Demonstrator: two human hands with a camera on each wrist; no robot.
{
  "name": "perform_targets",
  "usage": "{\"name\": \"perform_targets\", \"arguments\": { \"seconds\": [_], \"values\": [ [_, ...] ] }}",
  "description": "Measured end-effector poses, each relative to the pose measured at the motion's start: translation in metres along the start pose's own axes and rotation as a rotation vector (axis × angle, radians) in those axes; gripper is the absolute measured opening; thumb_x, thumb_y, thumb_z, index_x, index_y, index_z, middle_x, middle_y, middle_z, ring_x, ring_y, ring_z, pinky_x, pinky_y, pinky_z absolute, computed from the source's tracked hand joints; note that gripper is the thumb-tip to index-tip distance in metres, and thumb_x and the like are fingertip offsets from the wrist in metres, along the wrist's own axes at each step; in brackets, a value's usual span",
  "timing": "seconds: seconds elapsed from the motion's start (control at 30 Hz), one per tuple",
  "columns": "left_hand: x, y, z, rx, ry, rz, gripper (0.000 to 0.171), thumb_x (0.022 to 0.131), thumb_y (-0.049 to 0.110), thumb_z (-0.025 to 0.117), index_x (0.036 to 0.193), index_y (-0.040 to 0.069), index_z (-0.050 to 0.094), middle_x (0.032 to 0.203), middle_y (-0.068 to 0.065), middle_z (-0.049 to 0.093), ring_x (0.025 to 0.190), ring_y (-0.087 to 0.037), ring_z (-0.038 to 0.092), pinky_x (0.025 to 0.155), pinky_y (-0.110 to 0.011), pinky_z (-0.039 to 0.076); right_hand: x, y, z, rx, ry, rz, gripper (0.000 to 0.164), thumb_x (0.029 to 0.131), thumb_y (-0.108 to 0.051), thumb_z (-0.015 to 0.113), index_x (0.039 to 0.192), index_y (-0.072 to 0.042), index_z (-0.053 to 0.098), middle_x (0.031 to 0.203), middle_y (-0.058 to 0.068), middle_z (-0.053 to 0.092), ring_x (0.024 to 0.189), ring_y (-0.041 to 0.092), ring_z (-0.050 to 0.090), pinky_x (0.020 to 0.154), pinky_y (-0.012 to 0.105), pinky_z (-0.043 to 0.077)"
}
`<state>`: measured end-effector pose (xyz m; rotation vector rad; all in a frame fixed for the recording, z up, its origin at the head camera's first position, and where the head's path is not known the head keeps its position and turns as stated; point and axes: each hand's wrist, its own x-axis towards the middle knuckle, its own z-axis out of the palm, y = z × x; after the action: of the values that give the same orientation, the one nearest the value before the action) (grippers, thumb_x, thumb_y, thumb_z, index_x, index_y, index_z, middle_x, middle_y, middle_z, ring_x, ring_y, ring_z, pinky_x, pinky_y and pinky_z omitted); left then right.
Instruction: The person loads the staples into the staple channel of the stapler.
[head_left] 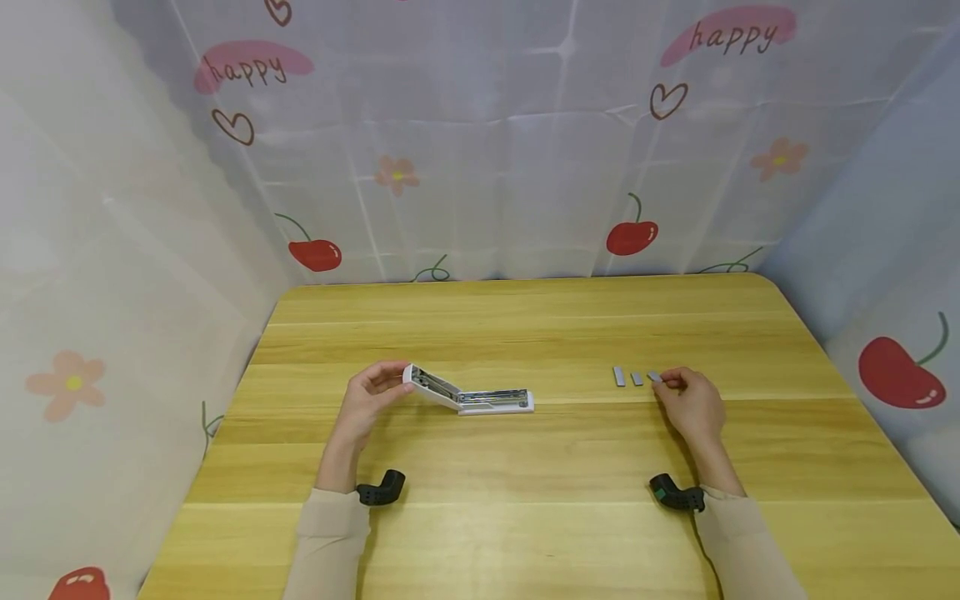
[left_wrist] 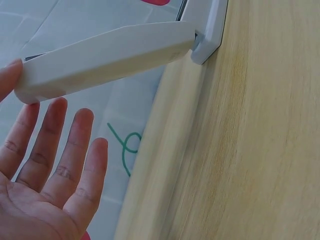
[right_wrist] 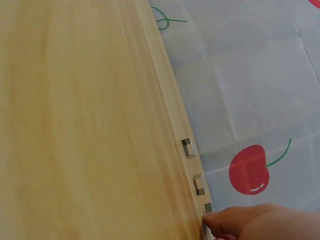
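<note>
A white stapler (head_left: 495,408) is spread wide, its metal inside showing; one half lies on the table and the other slants up to the left. My left hand (head_left: 367,396) pinches the raised end between thumb and fingers. In the left wrist view the stapler's smooth white arm (left_wrist: 110,60) runs from the fingertips to the hinge, while the other fingers of the left hand (left_wrist: 50,195) stretch out below it. My right hand (head_left: 693,408) pinches the rightmost staple strip (head_left: 654,377) by its near end. Most of that strip is hidden in the right wrist view behind the right hand (right_wrist: 265,222).
Two more staple strips, a longer one (head_left: 618,377) and a short one (head_left: 637,379), lie just left of the right hand. The wooden table (head_left: 487,517) reaches back to a printed curtain (head_left: 495,192). A black wrist camera (head_left: 382,488) sits on each wrist.
</note>
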<state>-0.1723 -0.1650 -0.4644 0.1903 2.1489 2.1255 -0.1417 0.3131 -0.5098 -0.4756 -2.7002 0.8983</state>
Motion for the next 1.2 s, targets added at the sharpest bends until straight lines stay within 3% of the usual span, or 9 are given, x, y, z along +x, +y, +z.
{"name": "perform_targets", "arguments": {
  "seconds": [0.1,0.2,0.33,0.43,0.73,0.87,1.2],
  "values": [
    [0.000,-0.001,0.000,0.000,0.002,-0.003,0.041,0.087,-0.002,0.069,0.124,-0.012,0.055,0.102,0.011,0.066,0.096,-0.009,0.063,0.083,-0.022,0.055,0.000,0.001,0.001,0.033,0.026,0.007,0.023,0.092,-0.021,0.066,0.103,-0.002,0.069,0.097,0.018,0.070,0.080,0.028,0.060,0.063,0.028,0.038],
    [0.000,-0.001,-0.001,0.004,0.005,-0.007,0.040,0.087,-0.001,0.069,0.124,-0.011,0.055,0.102,0.011,0.066,0.097,-0.010,0.063,0.084,-0.024,0.055,0.000,0.002,0.003,0.070,0.060,0.031,0.022,0.092,-0.022,0.066,0.103,-0.004,0.069,0.096,0.017,0.072,0.071,0.015,0.059,0.061,0.024,0.039],
    [0.000,-0.001,0.000,0.007,0.007,-0.011,0.040,0.087,-0.001,0.069,0.124,-0.011,0.055,0.103,0.011,0.066,0.097,-0.010,0.063,0.086,-0.027,0.055,0.000,0.004,0.005,0.099,0.104,0.049,0.021,0.091,-0.024,0.067,0.101,-0.006,0.071,0.092,0.014,0.072,0.062,-0.004,0.049,0.058,0.018,0.038],
    [0.000,-0.001,0.000,0.004,0.006,-0.011,0.040,0.088,-0.001,0.069,0.124,-0.011,0.055,0.102,0.011,0.066,0.097,-0.010,0.063,0.086,-0.026,0.055,0.000,0.005,0.007,0.114,0.133,0.049,0.019,0.090,-0.024,0.068,0.099,-0.007,0.071,0.090,0.012,0.072,0.059,-0.010,0.044,0.058,0.017,0.037],
    [0.001,-0.002,0.000,-0.004,0.014,-0.022,0.040,0.087,0.000,0.070,0.123,-0.009,0.056,0.103,0.010,0.066,0.099,-0.010,0.063,0.085,-0.024,0.055,-0.001,0.003,0.007,0.207,0.219,0.021,0.018,0.088,-0.019,0.071,0.096,-0.003,0.072,0.082,0.013,0.071,0.059,-0.015,0.043,0.056,0.010,0.036],
    [0.001,-0.003,0.000,-0.006,0.014,-0.020,0.041,0.087,0.001,0.070,0.124,-0.010,0.055,0.104,0.010,0.066,0.099,-0.010,0.063,0.085,-0.023,0.055,-0.002,0.002,0.007,0.251,0.264,0.011,0.017,0.087,-0.017,0.073,0.095,-0.001,0.072,0.074,0.000,0.064,0.059,-0.012,0.043,0.054,0.010,0.036],
    [0.001,-0.004,0.000,-0.013,0.005,0.004,0.041,0.088,0.000,0.069,0.125,-0.011,0.054,0.104,0.011,0.066,0.098,-0.009,0.063,0.085,-0.023,0.055,0.001,-0.008,0.002,0.327,0.318,-0.023,0.015,0.086,-0.014,0.073,0.095,-0.001,0.072,0.073,-0.027,0.054,0.064,-0.006,0.046,0.050,0.008,0.036]
  ]
}}
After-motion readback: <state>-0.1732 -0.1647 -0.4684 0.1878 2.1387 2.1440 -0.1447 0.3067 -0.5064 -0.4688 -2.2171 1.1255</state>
